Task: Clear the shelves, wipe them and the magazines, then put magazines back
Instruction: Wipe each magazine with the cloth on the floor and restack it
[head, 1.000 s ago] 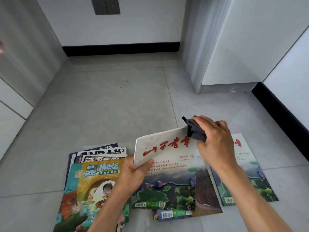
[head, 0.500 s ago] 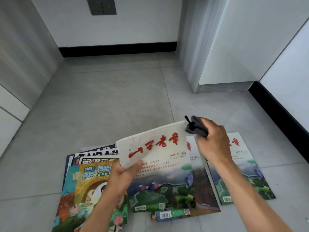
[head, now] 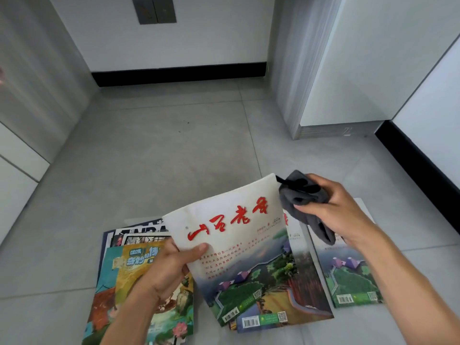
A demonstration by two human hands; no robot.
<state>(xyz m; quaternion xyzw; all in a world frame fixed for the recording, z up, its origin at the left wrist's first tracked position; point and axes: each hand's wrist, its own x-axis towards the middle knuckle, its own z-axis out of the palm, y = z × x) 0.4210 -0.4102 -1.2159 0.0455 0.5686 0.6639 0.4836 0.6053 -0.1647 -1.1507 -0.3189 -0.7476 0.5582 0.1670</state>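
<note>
Grey floor tiles point(head: 154, 155) fill our view as we kneel over magazines spread near a white wall. Farthest left lies a stack point(head: 119, 277) topped by a colourful cartoon cover, with black-and-white covers fanned out beneath its far edge. Our left hand point(head: 171, 267) crosses over that stack and grips a magazine point(head: 239, 245) with red brush lettering, thumb pressed on the front cover and fingers curled behind. We hold it tilted off the floor, its top edge raised away from us and its lower half printed with a green landscape. Under it rest more magazines in a pile point(head: 298, 305), their barcoded bottom edges poking out toward us. Our right hand point(head: 333, 210) hovers just beside the magazine's top right corner and clutches a dark grey cloth point(head: 298, 197), fingers wrapped round the bunched fabric while a loose tail hangs below the palm. The cloth sits close to the cover's edge; we cannot tell whether it touches. Beneath that forearm, flat on the tiles, lies a matching issue point(head: 353, 277) with the same landscape. Farther right stands a white cabinet point(head: 373, 70), with black skirting point(head: 423, 165) running along the wall.
</note>
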